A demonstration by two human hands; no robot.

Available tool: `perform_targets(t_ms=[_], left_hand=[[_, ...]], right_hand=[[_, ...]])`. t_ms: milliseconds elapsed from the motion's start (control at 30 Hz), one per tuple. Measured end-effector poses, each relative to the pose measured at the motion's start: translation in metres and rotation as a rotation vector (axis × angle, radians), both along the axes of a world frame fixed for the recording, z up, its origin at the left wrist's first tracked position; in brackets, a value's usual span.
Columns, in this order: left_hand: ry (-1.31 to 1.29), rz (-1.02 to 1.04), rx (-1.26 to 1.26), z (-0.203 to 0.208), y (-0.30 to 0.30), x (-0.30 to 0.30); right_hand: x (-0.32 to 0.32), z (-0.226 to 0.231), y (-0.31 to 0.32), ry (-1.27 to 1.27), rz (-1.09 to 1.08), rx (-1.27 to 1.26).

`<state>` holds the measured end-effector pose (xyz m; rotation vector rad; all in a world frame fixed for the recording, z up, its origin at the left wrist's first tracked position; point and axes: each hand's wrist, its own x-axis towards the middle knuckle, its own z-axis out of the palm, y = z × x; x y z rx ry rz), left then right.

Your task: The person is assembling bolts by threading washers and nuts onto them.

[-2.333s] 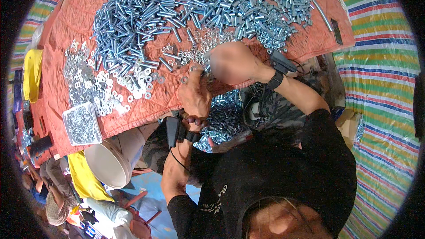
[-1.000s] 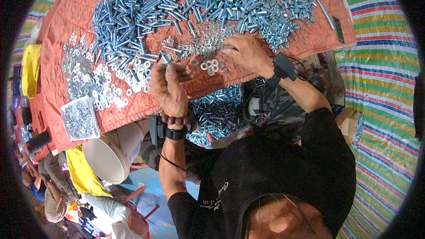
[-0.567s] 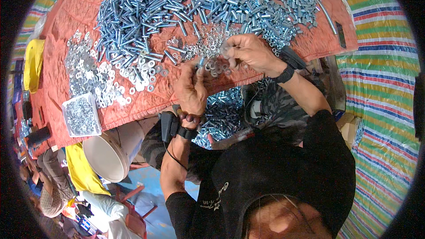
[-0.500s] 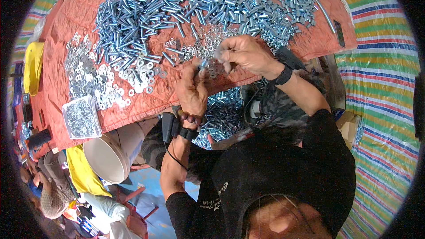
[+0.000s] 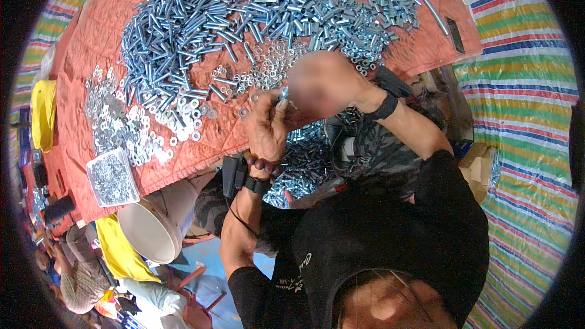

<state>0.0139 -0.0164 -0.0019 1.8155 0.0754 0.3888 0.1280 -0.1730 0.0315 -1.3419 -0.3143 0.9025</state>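
Observation:
My left hand [image 5: 266, 125] is closed near the table's front edge, pinching a small bluish metal piece [image 5: 284, 93] between thumb and fingers. Only its tip shows, so its exact kind is unclear. Right beside it is my right hand [image 5: 323, 84], close to the piece; a blur covers its fingers and whatever they may hold. Just beyond both hands lies a loose heap of small metal rings [image 5: 268, 60]. Farther back a wide pile of bluish metal bolts and sleeves [image 5: 183, 30] spreads over the red cloth [image 5: 85, 106].
Flat washers [image 5: 116, 109] are scattered at the left, beside a square white tub [image 5: 113, 176] full of small metal parts. A white bucket [image 5: 149, 231] stands below the table edge. More metal pieces [image 5: 308, 164] lie under the edge by my legs. A dark flat object [image 5: 454, 35] rests at the right.
My right hand has come in close beside the piece in my left hand, its fingers now blurred. The view has shifted slightly; my left hand keeps its pinch.

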Motion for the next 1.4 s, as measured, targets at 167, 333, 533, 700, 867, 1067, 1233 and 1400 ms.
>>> perform_targets(t_ms=[167,333,533,700,867,1067,1233,1400], left_hand=[[0.152,-0.075,-0.588,-0.011,-0.003,0.0],[0.136,-0.068,-0.57,-0.014,-0.001,0.008],[0.237,-0.057,-0.563,-0.011,-0.015,0.01],[0.24,-0.084,-0.423,-0.007,-0.022,0.015],[0.168,-0.118,-0.364,-0.007,-0.031,0.017],[0.188,-0.096,-0.256,-0.002,-0.036,0.02],[0.183,-0.13,-0.098,-0.017,-0.032,0.019],[0.241,-0.198,-0.291,-0.004,-0.03,0.016]], right_hand=[[0.028,0.014,-0.038,-0.62,-0.154,-0.417],[0.044,-0.016,-0.094,-1.118,-0.15,-0.739],[0.033,-0.041,-0.107,-1.197,0.012,-1.009],[0.026,-0.029,-0.099,-1.16,0.017,-1.097],[0.03,-0.037,-0.096,-1.211,-0.045,-1.131],[0.015,-0.006,-0.064,-0.588,-0.211,-0.508],[0.003,0.0,-0.036,-1.075,-0.048,-0.33],[0.005,-0.003,-0.037,-1.087,0.046,-0.256]])
